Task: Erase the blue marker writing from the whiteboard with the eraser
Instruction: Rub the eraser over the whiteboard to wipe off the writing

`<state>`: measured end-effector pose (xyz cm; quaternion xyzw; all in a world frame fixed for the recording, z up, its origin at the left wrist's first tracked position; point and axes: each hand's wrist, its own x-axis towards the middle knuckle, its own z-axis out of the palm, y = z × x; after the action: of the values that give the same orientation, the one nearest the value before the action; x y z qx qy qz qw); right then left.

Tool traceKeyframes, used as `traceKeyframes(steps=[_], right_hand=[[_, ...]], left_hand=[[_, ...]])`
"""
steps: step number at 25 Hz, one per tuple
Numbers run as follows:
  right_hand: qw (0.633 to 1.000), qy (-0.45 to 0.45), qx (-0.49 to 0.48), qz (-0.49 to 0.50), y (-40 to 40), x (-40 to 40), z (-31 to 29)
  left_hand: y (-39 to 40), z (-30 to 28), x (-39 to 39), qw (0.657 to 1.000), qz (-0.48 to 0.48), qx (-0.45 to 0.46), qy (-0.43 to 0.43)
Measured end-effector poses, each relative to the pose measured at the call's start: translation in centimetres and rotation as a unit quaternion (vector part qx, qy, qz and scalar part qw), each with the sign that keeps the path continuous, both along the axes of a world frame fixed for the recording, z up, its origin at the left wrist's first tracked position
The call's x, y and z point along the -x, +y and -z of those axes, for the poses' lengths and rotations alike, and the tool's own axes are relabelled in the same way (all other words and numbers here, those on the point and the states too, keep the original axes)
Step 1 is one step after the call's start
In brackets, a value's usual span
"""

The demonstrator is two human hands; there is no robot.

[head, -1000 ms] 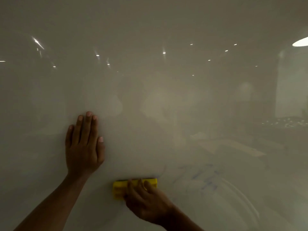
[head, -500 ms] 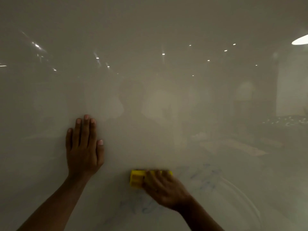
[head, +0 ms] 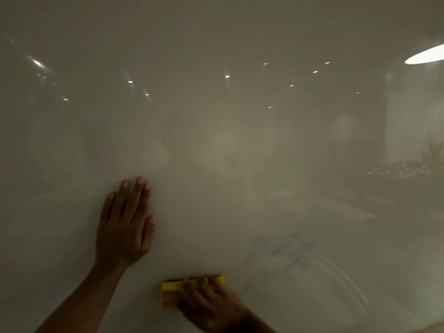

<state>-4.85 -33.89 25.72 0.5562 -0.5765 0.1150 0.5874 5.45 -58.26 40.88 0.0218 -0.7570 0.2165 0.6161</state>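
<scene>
The blue marker writing is smeared to faint streaks on the glossy whiteboard; no word or letter can be read. The yellow eraser, a ridged rectangular block with a dark strip along its upper edge, lies flat against the board, low and centre, left of the writing and apart from it, its long axis horizontal. The right hand is closed over the eraser's right portion, fingers across its top. The left hand rests flat on the board, fingers extended upward, holding nothing.
</scene>
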Motion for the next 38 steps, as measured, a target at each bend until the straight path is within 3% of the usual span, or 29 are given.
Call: traceKeyframes(steps=[2, 4, 7, 9, 11, 13, 14, 17, 21, 25, 28, 30, 35, 38], right_hand=[[0.997, 0.070, 0.008, 0.008, 2.5, 1.8, -2.5], [0.992, 0.063, 0.105, 0.039, 4.4, 3.8, -5.3], [0.958, -0.113, 0.259, 0.054, 3.3, 3.2, -6.0], [0.961, -0.161, 0.222, 0.027, -0.2, 0.6, -2.2], [0.993, -0.078, 0.086, -0.005, -2.7, -1.9, 1.6], [0.997, 0.007, -0.069, -0.041, -2.7, -3.0, 3.5], [0.993, 0.029, -0.101, -0.052, -2.0, -2.6, 3.6], [0.999, 0.033, -0.034, -0.023, 0.3, 0.3, 3.2], [0.973, -0.162, 0.161, 0.007, -0.8, 0.2, 2.0], [0.995, -0.076, 0.015, -0.068, -6.8, -4.3, 2.8], [0.987, -0.053, -0.076, -0.131, -10.0, -6.2, 2.9], [0.982, -0.053, -0.139, -0.120, -10.0, -6.4, 4.0], [0.995, -0.015, -0.010, -0.099, -3.5, -1.8, 5.8], [0.990, -0.116, 0.075, -0.025, -2.5, -1.9, 6.6]], left_hand=[[0.1, -0.1, -0.1, 1.000, 0.002, 0.000, 0.000], [0.0, -0.3, -0.1, 1.000, -0.004, 0.000, 0.001], [0.1, 0.1, -0.2, 1.000, -0.018, 0.003, 0.006], [-0.1, 0.3, -0.3, 1.000, -0.024, 0.001, 0.001], [-0.1, 0.3, -0.3, 0.999, -0.031, 0.005, 0.007], [0.1, 0.5, -0.3, 0.999, -0.033, -0.002, 0.017], [0.3, 0.9, -0.4, 0.999, -0.031, -0.010, 0.025], [0.8, 1.8, 0.0, 0.998, -0.027, -0.021, 0.052], [0.9, 1.5, 0.1, 0.998, -0.035, -0.022, 0.055], [1.1, 1.6, -0.1, 0.998, -0.033, -0.018, 0.058], [1.1, 1.6, -0.2, 0.998, -0.029, -0.023, 0.057], [1.2, 1.6, -0.3, 0.998, -0.025, -0.028, 0.056], [1.1, 1.6, -0.2, 0.998, -0.021, -0.019, 0.061], [0.9, 1.4, -0.1, 0.997, -0.031, -0.014, 0.062]])
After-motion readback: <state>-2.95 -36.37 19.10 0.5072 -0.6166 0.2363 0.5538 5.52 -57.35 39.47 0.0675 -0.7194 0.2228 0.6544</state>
